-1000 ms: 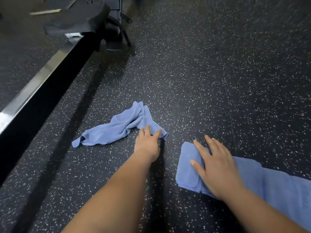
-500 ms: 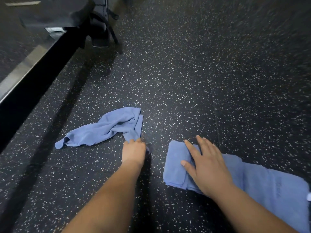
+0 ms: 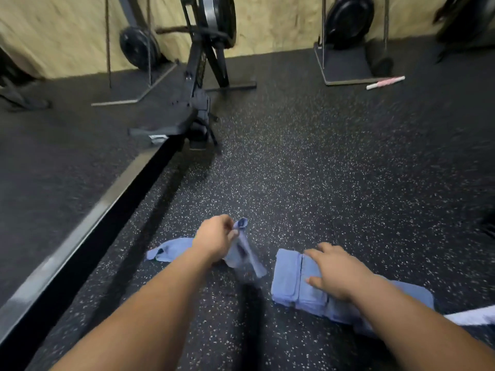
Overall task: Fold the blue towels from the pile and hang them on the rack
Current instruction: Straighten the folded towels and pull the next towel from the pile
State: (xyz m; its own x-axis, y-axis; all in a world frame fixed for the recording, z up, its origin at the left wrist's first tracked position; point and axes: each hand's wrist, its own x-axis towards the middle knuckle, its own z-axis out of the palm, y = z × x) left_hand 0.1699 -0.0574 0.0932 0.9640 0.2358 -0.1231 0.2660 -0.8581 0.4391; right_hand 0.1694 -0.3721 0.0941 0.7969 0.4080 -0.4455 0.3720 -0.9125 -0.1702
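The left hand (image 3: 214, 238), a second ago flat on the crumpled towel (image 3: 245, 257), now pinches its corner and lifts it off the floor (image 3: 321, 183), near centre: the next fold looks to be starting. The right hand (image 3: 334, 274) lies spread on the folded towel (image 3: 288, 279), near right (no rack shows). No legible writing.
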